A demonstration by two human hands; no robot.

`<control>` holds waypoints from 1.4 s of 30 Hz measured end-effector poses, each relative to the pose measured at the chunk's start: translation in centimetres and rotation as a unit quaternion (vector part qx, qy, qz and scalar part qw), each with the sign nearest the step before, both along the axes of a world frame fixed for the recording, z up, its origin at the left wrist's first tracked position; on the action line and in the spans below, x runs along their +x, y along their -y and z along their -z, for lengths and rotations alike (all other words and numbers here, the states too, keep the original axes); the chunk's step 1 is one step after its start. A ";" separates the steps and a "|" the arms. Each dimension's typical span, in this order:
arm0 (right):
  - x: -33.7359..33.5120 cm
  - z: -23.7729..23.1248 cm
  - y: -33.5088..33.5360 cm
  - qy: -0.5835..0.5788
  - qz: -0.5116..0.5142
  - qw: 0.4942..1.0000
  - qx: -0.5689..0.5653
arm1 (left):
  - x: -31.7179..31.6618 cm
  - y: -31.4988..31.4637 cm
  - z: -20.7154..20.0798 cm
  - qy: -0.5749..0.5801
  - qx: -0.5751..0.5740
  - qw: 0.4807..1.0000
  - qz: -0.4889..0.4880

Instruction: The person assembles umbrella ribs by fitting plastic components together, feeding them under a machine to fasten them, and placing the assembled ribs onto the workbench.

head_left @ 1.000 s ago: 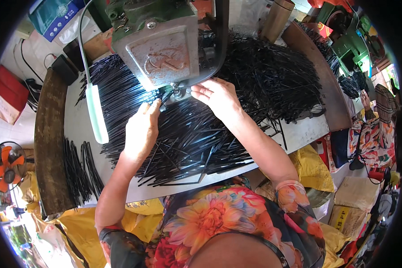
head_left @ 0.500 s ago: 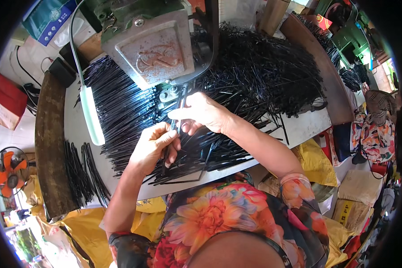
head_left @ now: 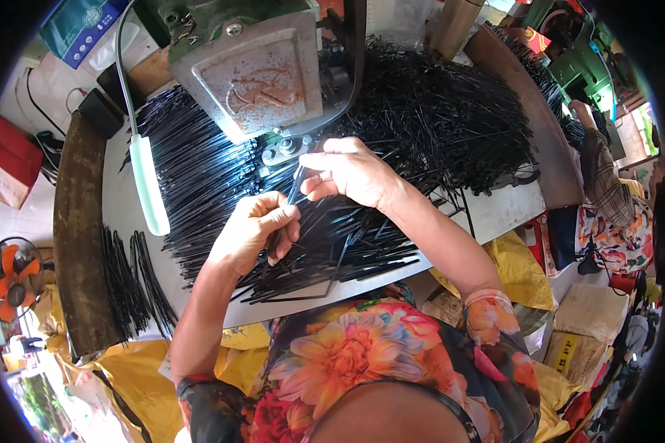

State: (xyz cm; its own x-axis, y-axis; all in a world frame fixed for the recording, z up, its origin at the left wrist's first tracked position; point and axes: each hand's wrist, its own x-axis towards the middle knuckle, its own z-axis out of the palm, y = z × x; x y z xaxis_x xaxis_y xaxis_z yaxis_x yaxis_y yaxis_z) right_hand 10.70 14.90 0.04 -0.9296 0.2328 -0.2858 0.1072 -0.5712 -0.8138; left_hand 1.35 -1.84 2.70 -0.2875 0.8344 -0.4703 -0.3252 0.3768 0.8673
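Observation:
Between my hands a thin dark strip (head_left: 295,189) slants up, its kind not clear. My left hand (head_left: 253,230) is closed round its lower part, thumb on top. My right hand (head_left: 353,174) pinches its upper end, just below a bolted metal plate (head_left: 287,150) under the head of a green-and-grey machine (head_left: 255,92). Long black strips (head_left: 192,173) lie in rows left of my hands, lit by the lamp. A large tangled heap of black strips (head_left: 443,111) fills the right side. More loose strips lie under my hands.
A white lamp (head_left: 149,184) hangs at the left of the machine. Curved brown boards (head_left: 81,236) edge the white table (head_left: 513,210). An orange fan (head_left: 13,282) stands far left. At the far right another person's sleeved arm (head_left: 606,173) reaches toward a second green machine (head_left: 580,77).
My right hand has shifted slightly right, and the strip's upper end has come down away from the machine head. The person at the far right has stretched an arm forward.

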 end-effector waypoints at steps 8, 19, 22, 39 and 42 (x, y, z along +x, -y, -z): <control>-0.7 0.8 -1.8 -0.038 0.140 0.988 -0.053 | 1.9 -0.1 1.2 -0.662 0.124 0.728 -0.127; -1.5 1.5 -1.6 -0.082 0.172 0.981 -0.033 | -3.0 -3.5 4.0 0.162 0.143 0.936 -0.278; -1.5 1.6 -1.4 -0.093 0.176 0.979 -0.033 | -3.3 -4.0 4.3 0.149 0.150 0.932 -0.294; -1.4 1.8 -0.8 -0.116 0.212 0.963 -0.122 | -2.6 -4.4 4.5 0.146 0.180 0.913 -0.337; -1.4 1.6 -0.8 -0.105 0.224 0.960 -0.130 | -2.6 -4.6 4.4 0.140 0.181 0.916 -0.328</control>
